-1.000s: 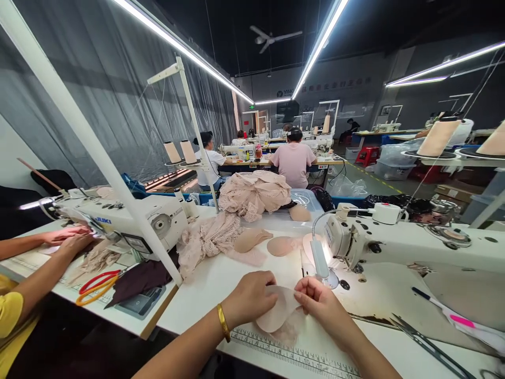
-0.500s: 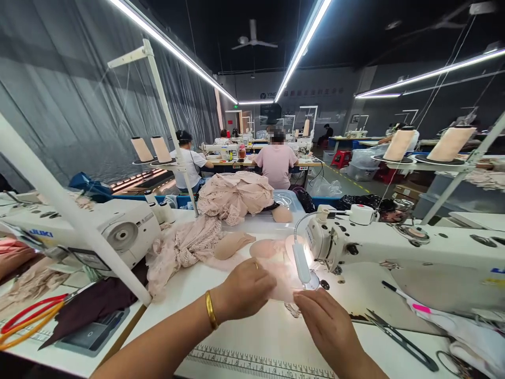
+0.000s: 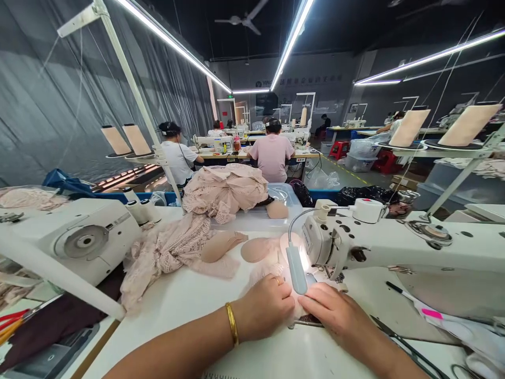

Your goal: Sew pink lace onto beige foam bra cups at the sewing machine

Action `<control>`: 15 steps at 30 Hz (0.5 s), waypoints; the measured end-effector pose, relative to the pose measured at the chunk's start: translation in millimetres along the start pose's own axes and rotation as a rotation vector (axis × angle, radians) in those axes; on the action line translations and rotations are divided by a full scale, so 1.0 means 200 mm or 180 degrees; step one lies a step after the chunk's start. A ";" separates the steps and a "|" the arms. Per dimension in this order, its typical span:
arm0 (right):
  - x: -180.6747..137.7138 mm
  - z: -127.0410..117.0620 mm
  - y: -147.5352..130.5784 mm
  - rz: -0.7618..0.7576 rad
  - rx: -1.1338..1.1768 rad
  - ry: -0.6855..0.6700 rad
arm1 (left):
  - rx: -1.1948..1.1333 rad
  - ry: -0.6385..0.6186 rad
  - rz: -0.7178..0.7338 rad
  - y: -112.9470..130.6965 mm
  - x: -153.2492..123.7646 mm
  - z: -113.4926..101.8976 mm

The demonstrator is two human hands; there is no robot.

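Left hand (image 3: 263,308), curled with its fingers closed on pale pink fabric (image 3: 272,266), now nearly meets the right hand (image 3: 340,315), whose fingers lie pressed together on the cloth; whether its thumb pinches cannot be told. Half a second ago, more fabric showed between them. Measured from the hands, the lamp (image 3: 295,271) sits at twelve o'clock, the sewing machine (image 3: 394,245) at two. The bench's (image 3: 177,302) ruler strip (image 3: 219,376), then plain, barely shows at eight o'clock.
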State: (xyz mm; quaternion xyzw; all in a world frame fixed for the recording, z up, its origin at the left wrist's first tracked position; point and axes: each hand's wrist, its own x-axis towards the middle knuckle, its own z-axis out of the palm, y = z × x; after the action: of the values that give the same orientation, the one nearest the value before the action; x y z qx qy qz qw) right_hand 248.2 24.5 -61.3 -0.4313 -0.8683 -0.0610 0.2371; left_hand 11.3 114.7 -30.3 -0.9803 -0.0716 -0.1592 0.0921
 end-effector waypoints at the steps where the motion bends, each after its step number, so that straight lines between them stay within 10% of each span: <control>1: 0.00 -0.01 -0.01 -0.0001 0.0018 -0.0079 | -0.0032 0.0095 -0.0050 0.00 -0.01 0.02; 15: 0.00 -0.06 0.01 0.0253 0.0041 -0.0459 | -0.0133 -0.0013 -0.0344 0.03 0.03 0.03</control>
State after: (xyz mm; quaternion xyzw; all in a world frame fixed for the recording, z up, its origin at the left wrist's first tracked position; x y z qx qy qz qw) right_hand 253.5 21.8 -50.7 -0.4672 -0.8657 -0.0149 0.1790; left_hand 20.9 110.4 -35.1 -0.9771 -0.1213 -0.1633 0.0627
